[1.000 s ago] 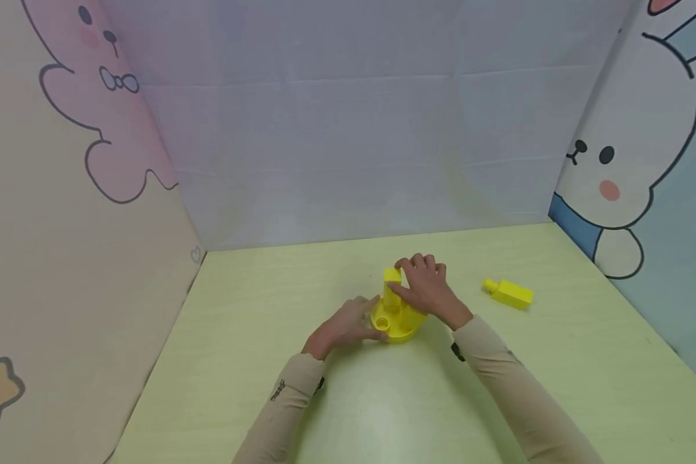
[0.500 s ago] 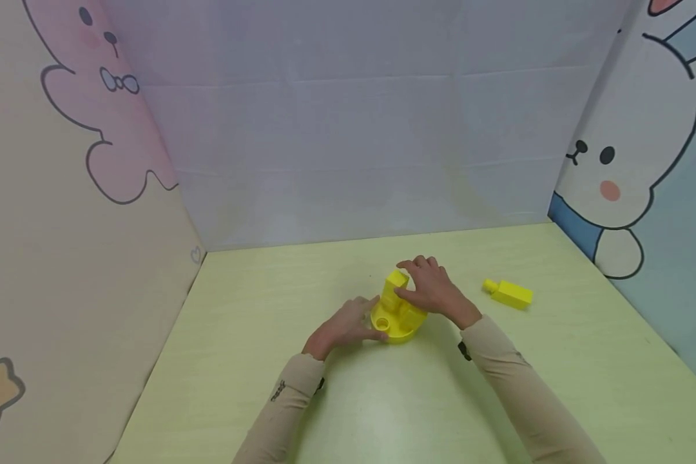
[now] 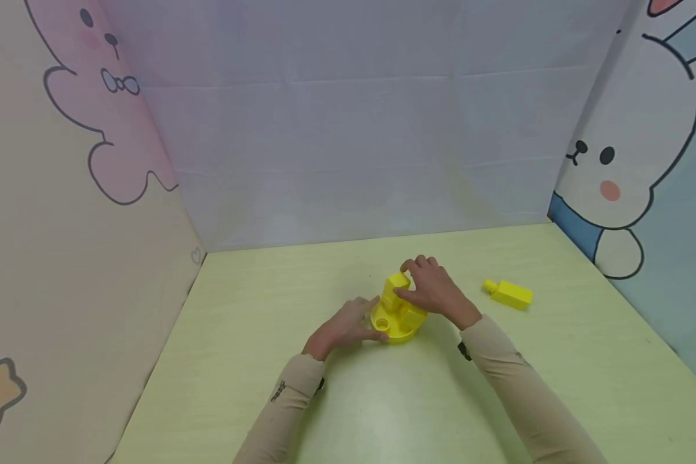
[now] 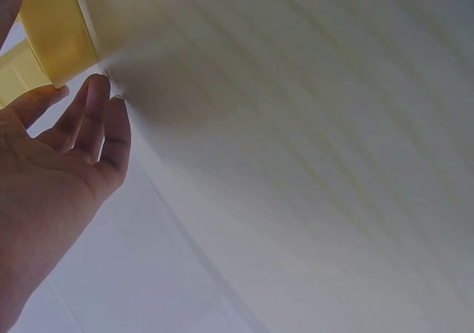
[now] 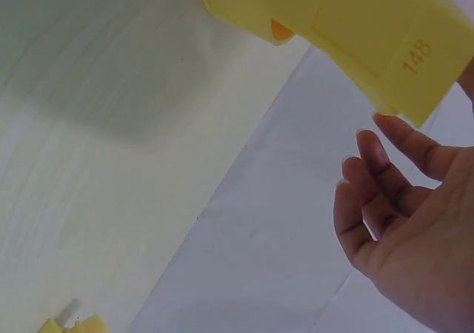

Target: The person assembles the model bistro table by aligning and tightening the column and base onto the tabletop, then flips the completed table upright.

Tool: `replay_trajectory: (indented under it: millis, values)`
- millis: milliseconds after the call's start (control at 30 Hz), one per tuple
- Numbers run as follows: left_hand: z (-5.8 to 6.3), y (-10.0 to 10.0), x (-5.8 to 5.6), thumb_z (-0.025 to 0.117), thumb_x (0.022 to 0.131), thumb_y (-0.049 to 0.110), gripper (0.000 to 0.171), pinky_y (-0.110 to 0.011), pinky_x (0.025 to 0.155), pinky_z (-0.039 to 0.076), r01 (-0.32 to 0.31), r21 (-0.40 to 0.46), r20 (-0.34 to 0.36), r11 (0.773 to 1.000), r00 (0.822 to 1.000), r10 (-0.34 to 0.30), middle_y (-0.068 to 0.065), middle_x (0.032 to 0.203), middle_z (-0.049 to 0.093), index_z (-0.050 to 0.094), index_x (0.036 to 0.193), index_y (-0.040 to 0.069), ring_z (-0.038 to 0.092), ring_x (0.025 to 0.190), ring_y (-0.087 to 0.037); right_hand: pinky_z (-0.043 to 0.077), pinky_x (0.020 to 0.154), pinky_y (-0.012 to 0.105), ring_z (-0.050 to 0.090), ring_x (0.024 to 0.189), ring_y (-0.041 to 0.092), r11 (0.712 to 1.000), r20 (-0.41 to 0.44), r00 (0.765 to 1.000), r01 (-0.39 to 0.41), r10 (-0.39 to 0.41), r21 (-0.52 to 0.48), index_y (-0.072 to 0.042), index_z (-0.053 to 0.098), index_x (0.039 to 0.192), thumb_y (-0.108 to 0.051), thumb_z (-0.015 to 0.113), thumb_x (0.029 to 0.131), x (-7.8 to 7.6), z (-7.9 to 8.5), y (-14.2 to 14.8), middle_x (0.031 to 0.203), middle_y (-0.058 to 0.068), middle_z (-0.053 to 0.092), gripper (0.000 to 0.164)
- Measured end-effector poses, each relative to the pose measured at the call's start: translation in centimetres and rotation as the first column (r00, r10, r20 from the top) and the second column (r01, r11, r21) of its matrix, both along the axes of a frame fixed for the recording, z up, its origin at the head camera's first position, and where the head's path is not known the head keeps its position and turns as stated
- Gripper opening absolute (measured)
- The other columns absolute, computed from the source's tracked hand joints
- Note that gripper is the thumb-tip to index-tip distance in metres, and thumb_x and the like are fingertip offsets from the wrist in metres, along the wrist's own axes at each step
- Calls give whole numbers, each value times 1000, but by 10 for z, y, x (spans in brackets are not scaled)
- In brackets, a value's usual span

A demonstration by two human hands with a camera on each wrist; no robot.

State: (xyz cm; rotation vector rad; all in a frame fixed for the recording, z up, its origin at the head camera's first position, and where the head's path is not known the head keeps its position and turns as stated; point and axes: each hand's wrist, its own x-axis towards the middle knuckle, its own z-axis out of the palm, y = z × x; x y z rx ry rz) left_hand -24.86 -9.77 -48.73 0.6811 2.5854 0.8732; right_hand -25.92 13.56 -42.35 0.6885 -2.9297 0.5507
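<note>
A round yellow base (image 3: 400,336) with a visible hole lies on the table. My left hand (image 3: 347,323) holds its left side, thumb in front and fingers behind; the left wrist view shows the fingertips by its curved yellow wall (image 4: 63,33). Standing in the base, slightly tilted, is a yellow rectangular block (image 3: 390,295). My right hand (image 3: 436,290) pinches its upper end between thumb and index finger. Up close, the block (image 5: 392,44) bears the number 148, and the other fingers hang curled off it. A second yellow block (image 3: 413,316) sits in the base's right side, partly below my right hand.
A loose yellow block (image 3: 510,294) with a round peg lies on the table to the right. The pale yellow tabletop (image 3: 255,303) meets a plain back curtain (image 3: 348,148). Side panels with cartoon animals stand left and right.
The tall block has turned and leans to the right compared with its upright stance a second ago. My right hand has shifted slightly right with it; the left hand stays put.
</note>
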Motion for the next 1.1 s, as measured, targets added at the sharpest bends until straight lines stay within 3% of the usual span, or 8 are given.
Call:
replay_trajectory:
  millis: [100, 233, 433, 667, 900, 967, 1100]
  values:
    - [0, 0, -1, 84, 86, 45, 95, -43, 100, 46, 5, -2, -5, 1000, 1000, -5, -14, 138, 56, 36, 162, 13, 53, 116, -24, 48, 84, 54, 52, 98, 37, 999, -7, 1000, 25, -25, 26, -1, 63, 122, -41, 74, 95, 0, 1, 0, 110, 18, 58, 50]
    - [-1, 1, -1, 84, 86, 45, 95, -42, 98, 46, 6, -6, -6, 1000, 1000, -6, -13, 136, 57, 36, 162, 13, 53, 113, -23, 48, 85, 54, 52, 100, 38, 1000, -18, 1000, 6, -5, 26, -1, 64, 126, -37, 73, 96, 1, 2, 1, 113, 19, 58, 48]
    - [-1, 0, -1, 83, 87, 45, 94, -42, 100, 46, 4, -8, -10, 1000, 1000, -4, -13, 137, 56, 37, 161, 11, 53, 114, -23, 46, 80, 50, 49, 93, 34, 997, -54, 998, 25, -21, 68, -4, 64, 103, -41, 74, 95, 6, 4, -3, 101, 13, 54, 40]
    - [-3, 0, -1, 83, 87, 46, 95, -44, 104, 44, 11, 1, -12, 1000, 1000, -11, -14, 139, 55, 36, 161, 10, 53, 119, -25, 46, 79, 49, 49, 94, 33, 994, -80, 996, 47, -39, 102, -4, 65, 104, -43, 75, 93, 13, 6, -8, 101, 13, 56, 42]
    - [-3, -1, 0, 83, 87, 44, 93, -43, 99, 46, 22, 5, -34, 1000, 999, -22, -13, 134, 58, 37, 162, 13, 53, 113, -23, 40, 73, 45, 45, 84, 30, 991, -110, 993, 46, -32, 127, -8, 56, 81, -49, 73, 93, 14, 6, -12, 86, 7, 48, 46]
    - [-3, 0, 0, 83, 87, 45, 93, -43, 100, 46, 26, 2, -40, 1000, 999, -26, -13, 134, 57, 36, 162, 14, 53, 114, -23, 41, 77, 47, 46, 89, 31, 993, -79, 997, 27, -19, 112, -8, 61, 88, -51, 72, 94, 14, 8, -11, 91, 8, 51, 45]
    - [-2, 0, 0, 82, 87, 46, 94, -42, 99, 46, 32, -1, -52, 999, 998, -32, -12, 133, 57, 36, 162, 13, 53, 114, -24, 41, 89, 55, 47, 106, 36, 997, 17, 999, -44, 43, 64, -6, 67, 118, -41, 73, 94, 13, 14, -5, 112, 14, 55, 42]
